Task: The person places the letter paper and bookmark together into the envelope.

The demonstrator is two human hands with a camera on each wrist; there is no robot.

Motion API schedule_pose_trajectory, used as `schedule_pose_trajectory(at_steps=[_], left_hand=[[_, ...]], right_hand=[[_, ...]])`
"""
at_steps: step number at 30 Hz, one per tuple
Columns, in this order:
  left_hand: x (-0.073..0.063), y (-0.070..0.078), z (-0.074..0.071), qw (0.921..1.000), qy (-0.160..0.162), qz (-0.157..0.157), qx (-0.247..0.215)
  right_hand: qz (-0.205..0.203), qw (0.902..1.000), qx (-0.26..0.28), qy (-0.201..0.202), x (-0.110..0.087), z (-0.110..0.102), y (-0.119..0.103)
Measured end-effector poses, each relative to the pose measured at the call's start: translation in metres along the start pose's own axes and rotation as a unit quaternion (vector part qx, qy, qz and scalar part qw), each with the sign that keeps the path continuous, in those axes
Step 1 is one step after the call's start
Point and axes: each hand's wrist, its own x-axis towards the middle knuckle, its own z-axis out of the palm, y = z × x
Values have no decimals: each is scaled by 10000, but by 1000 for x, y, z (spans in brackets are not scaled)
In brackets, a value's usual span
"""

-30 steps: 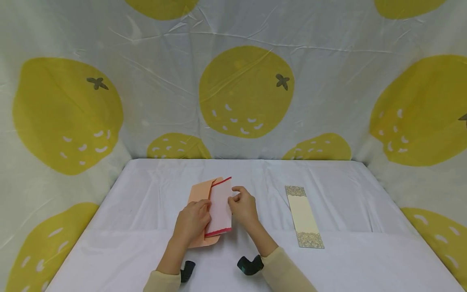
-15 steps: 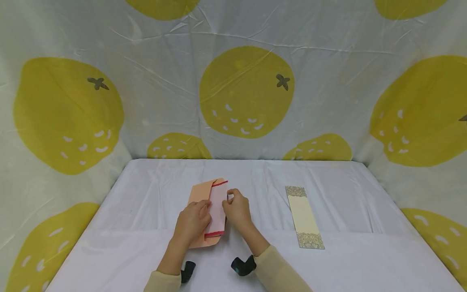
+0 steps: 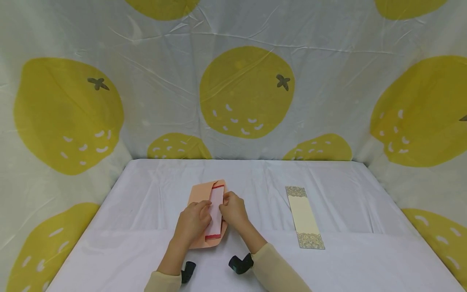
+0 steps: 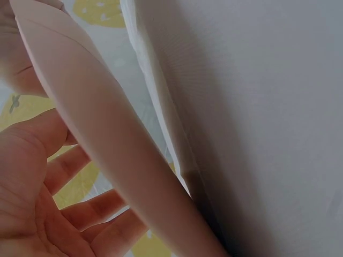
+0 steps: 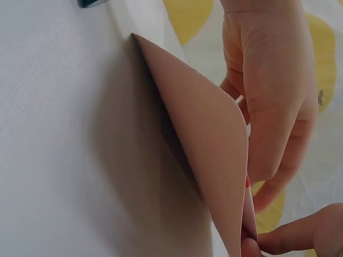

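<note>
My left hand (image 3: 193,222) grips the peach envelope (image 3: 200,194) by its left part, thumb in front and fingers behind. Out of the envelope's open right side shows a strip of pale pink card (image 3: 216,211) with red top and bottom edges; the rest of it is hidden inside. My right hand (image 3: 234,211) pinches that card's right edge between thumb and fingers. The envelope (image 4: 102,118) stands tilted over the cloth in the left wrist view. From the right wrist view, the right fingers (image 5: 300,230) are at the envelope's edge, with the left hand (image 5: 273,91) beyond.
A long cream card (image 3: 304,217) with patterned gold ends lies flat to the right on the white cloth-covered table (image 3: 357,202). Black wrist devices (image 3: 240,264) sit below both hands. A lemon-print curtain (image 3: 248,93) closes off the back and sides.
My right hand has moved left, pushing the pink card deeper into the envelope, so a narrower strip shows. The left hand and envelope have stayed almost in place.
</note>
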Motion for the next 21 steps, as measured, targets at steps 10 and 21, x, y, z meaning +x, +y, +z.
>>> schedule_pose_trajectory(at_steps=[10,21], left_hand=[[1,0,0,9999,76,72,0],[0,0,-1,9998,89,178,21]], right_hand=[[297,9943,923,-443,0,6,-1],[315,9901,1230,-596,1,13,2]])
